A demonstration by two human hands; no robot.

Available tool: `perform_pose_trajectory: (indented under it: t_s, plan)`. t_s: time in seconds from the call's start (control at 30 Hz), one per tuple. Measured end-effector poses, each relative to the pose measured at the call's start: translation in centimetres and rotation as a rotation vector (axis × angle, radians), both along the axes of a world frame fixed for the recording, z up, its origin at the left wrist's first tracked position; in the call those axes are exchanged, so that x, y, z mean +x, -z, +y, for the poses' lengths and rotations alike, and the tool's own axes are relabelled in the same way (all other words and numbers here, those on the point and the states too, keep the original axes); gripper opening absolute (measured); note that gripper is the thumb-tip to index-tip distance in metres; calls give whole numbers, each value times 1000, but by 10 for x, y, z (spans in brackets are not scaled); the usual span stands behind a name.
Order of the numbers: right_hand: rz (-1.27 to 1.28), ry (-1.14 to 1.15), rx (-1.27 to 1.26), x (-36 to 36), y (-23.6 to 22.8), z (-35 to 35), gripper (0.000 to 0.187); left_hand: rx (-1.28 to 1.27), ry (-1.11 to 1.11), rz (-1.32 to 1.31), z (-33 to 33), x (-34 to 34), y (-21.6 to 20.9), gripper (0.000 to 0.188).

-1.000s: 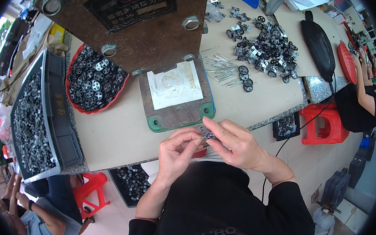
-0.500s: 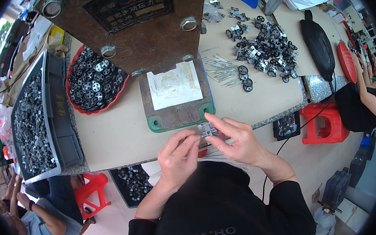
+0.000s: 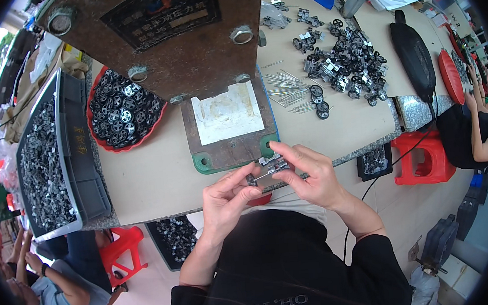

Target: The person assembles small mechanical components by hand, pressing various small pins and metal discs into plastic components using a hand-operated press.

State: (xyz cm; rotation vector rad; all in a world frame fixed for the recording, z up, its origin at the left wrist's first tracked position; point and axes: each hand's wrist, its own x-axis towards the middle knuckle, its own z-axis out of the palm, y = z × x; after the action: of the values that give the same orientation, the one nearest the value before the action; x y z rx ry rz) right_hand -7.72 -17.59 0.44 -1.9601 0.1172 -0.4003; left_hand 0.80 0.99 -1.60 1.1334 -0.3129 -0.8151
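Left hand [image 3: 223, 204] pinches a wheel [image 3: 251, 180], right hand [image 3: 316, 180] a grey part [image 3: 277, 166], a brown press [image 3: 190, 56] standing just beyond.

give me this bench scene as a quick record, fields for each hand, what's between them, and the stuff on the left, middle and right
left hand: thumb and fingers pinch a small black wheel
right hand: holds a small grey part
between hands: thin metal rod, running from wheel toward grey part
bench left: dark grey crate of small parts; red dish of black wheels
bench middle: brown metal machine
bench right: loose rods; pile of wheeled pieces
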Motion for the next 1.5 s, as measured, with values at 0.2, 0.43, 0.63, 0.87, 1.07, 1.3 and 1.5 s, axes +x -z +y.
perform_pose_trajectory:
  t_s: [0.2,0.43,0.63,0.87,1.07,1.3,1.5]
  plan:
    - [39,56,-1,0,-3,6,55,128,-102,-282,-5,-7,2,43]
    - [-2,30,-40,0,-2,6,54,133,-110,-28,-9,-8,-3,30]
    - [-46,-26,-84,-1,-2,10,53,180,-155,-247,-13,-12,3,16]
    - [-168,-91,-276,0,0,4,53,202,-105,-172,-14,-11,0,12]
    - [-34,43,-183,-3,-4,15,56,331,-155,-628,-11,-11,8,11]
    - [-86,-33,-171,-2,-1,11,53,246,-166,-275,-13,-12,0,9]
    - [-105,-56,-199,2,2,5,54,350,-157,-624,-10,-12,5,9]
